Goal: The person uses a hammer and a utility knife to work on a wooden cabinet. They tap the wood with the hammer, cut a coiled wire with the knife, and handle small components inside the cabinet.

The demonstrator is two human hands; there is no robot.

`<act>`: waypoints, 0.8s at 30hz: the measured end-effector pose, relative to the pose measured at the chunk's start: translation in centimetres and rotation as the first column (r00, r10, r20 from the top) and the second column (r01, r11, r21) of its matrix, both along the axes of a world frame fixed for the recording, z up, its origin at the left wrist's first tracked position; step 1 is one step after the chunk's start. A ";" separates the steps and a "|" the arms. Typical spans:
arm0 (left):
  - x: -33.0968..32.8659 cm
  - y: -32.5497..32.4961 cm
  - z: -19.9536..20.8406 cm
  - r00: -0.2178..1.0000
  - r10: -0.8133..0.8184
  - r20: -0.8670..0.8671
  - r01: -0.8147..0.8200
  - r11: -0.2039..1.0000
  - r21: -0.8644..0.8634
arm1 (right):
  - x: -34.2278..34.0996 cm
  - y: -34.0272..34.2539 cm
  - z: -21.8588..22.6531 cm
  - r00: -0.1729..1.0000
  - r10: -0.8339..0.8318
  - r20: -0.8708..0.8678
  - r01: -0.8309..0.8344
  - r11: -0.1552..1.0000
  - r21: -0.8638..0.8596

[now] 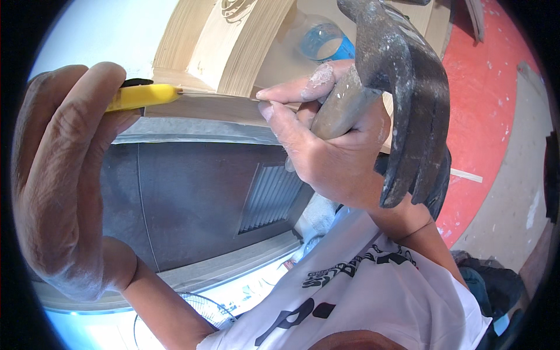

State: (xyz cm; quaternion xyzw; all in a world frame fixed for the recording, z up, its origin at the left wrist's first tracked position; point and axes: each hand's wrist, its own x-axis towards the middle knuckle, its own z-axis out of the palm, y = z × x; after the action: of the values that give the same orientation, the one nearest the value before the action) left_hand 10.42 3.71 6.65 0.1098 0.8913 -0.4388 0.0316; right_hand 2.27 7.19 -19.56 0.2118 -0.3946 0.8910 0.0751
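My left hand (pixel 70 157) is closed around a yellow tape measure (pixel 143 97) with a black part behind it. From its tip a thin strip runs right along the edge of a light wooden board (pixel 204 109). My right hand (pixel 338 140) pinches thumb and forefinger together at the strip's other end. The same hand also grips a claw hammer (pixel 408 87) by its pale, worn handle; the dark, paint-specked head hangs over the wrist side with the claws toward me. The lower fingers of the right hand are partly hidden.
Beyond the board stands a wooden frame (pixel 251 49) with a curved-looking upright. A clear plastic container with a blue label (pixel 326 44) lies behind. Below is a dark panel (pixel 181 192) with a vent grille (pixel 271 197). Right are a red surface (pixel 478 99) and a wood strip (pixel 465 175).
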 end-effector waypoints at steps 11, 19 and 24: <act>0.3 -0.3 1.1 0.993 -0.020 0.117 0.021 1.000 -0.009 | 0.1 0.6 0.6 0.998 0.038 0.059 -0.039 0.999 0.021; -0.1 -0.2 1.2 0.992 -0.005 0.125 0.006 1.000 -0.008 | -0.1 -0.1 0.1 0.999 -0.039 -0.022 0.040 0.999 0.013; 0.2 -0.1 0.5 0.996 -0.014 0.087 0.011 0.999 0.036 | 0.0 0.0 0.1 1.000 0.004 0.009 -0.004 1.000 -0.027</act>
State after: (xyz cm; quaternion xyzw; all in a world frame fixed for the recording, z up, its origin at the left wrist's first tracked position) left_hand 10.58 3.62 7.16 0.1348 0.8960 -0.4180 0.0658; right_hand 2.25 7.21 -19.42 0.2074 -0.3824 0.8973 0.0743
